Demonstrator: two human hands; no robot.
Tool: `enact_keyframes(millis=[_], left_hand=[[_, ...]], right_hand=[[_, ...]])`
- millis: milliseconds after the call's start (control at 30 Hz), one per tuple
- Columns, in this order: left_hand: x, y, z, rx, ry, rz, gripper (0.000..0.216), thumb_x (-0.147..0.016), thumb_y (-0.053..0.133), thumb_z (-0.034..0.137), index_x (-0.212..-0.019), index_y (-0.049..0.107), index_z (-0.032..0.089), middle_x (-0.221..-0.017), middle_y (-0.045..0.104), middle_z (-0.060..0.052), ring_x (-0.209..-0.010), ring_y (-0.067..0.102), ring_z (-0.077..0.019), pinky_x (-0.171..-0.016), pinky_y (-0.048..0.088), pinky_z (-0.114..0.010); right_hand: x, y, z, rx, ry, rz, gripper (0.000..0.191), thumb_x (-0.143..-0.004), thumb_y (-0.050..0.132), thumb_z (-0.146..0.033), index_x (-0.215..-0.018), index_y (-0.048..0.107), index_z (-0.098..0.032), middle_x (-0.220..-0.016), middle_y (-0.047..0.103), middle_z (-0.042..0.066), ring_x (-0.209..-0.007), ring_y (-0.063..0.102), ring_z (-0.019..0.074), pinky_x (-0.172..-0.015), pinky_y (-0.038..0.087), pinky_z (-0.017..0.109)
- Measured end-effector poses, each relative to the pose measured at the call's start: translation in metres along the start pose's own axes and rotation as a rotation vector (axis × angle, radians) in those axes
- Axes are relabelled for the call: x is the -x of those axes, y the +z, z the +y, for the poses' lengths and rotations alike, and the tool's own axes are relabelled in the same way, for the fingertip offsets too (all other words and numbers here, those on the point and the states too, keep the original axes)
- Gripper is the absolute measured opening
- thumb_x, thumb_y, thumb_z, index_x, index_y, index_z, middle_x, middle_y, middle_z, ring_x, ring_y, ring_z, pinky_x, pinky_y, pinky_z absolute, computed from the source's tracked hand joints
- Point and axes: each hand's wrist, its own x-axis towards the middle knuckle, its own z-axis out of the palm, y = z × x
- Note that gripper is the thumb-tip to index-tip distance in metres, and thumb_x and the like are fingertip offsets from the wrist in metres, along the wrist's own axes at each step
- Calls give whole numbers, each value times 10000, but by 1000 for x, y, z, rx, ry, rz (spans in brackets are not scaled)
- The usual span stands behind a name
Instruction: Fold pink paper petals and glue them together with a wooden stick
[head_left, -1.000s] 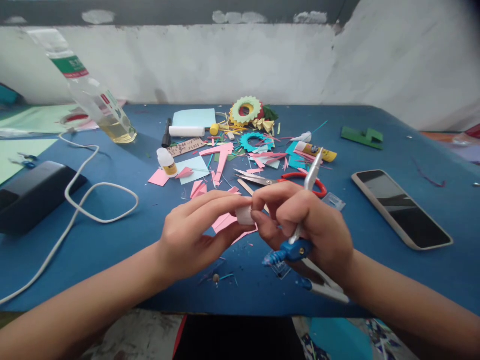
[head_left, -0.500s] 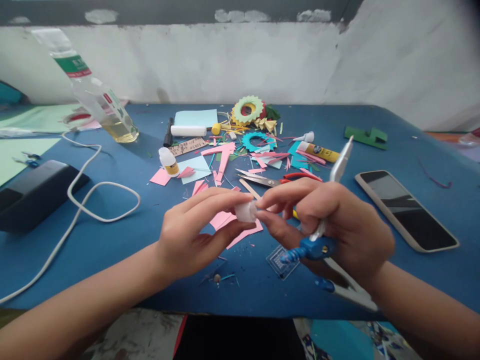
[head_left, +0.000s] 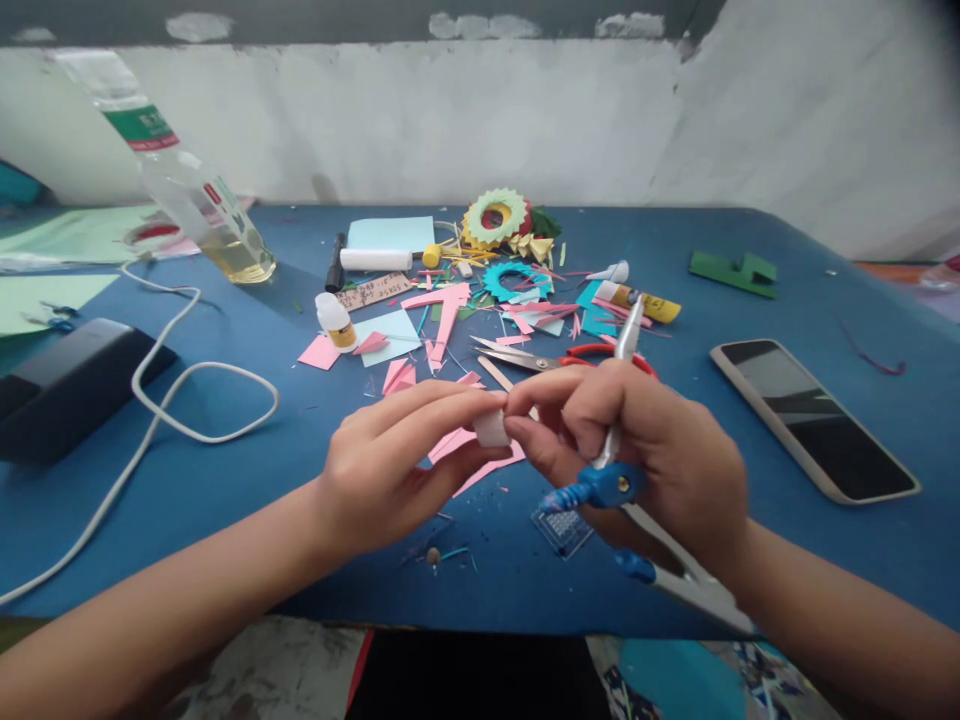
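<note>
My left hand [head_left: 397, 470] pinches a small white cylindrical piece [head_left: 491, 429] between thumb and fingers; its exact kind is unclear. The thumb and forefinger of my right hand [head_left: 652, 440] are closed at its right end. Tucked in the same right hand is what looks like a drawing compass [head_left: 611, 487], with a blue ribbed head and silver legs. One leg points up past the knuckles, the other down toward the wrist. Just beyond the hands lie red-handled scissors [head_left: 525, 355], a wooden stick [head_left: 496, 375] and pink paper [head_left: 487, 472].
A small glue bottle [head_left: 335, 322], paper rings [head_left: 517, 284] and paper scraps cover the middle of the blue table. At left are a tall bottle [head_left: 240, 255], a white cable [head_left: 161, 400] and a dark box [head_left: 75, 390]. A phone [head_left: 814, 420] lies at right.
My right hand, with the compass in it, has shifted slightly left, and the compass has swung left with it. My left hand stays almost still with the white piece.
</note>
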Motion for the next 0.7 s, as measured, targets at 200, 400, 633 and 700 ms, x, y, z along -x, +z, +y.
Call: enact_keyframes(millis=[200, 400, 633, 700], left_hand=[[-2, 3, 1, 95, -7, 36, 307, -788, 636, 113, -1060, 582, 243, -892, 695, -33, -781, 657, -134, -710, 570, -238], [-2, 3, 1, 151, -47, 45, 319, -790, 635, 110, -1073, 589, 249, -922, 690, -41, -816, 648, -140, -737, 572, -266], [-1, 0, 0, 117, -65, 84, 295, -781, 654, 121, -1052, 602, 224, -903, 700, -41, -803, 641, -128, -745, 569, -250], [-1, 0, 0, 119, -50, 88, 283, -783, 654, 132, -1049, 601, 213, -906, 700, -49, -801, 642, -126, -743, 568, -243]], right_hand=[[9, 6, 10, -105, -38, -14, 265, -769, 572, -55, -743, 382, -238, -784, 576, -25, -761, 596, 129, -619, 489, 265], [5, 5, 7, -233, 7, 9, 270, -786, 537, -32, -753, 362, -236, -833, 549, -15, -708, 559, 103, -588, 476, 248], [0, 1, -2, -165, -39, 83, 314, -794, 565, -25, -715, 341, -230, -788, 589, -12, -728, 617, 91, -569, 500, 195], [1, -1, 1, -177, -56, 55, 309, -792, 576, -24, -711, 357, -227, -816, 609, -9, -768, 629, 90, -595, 517, 185]])
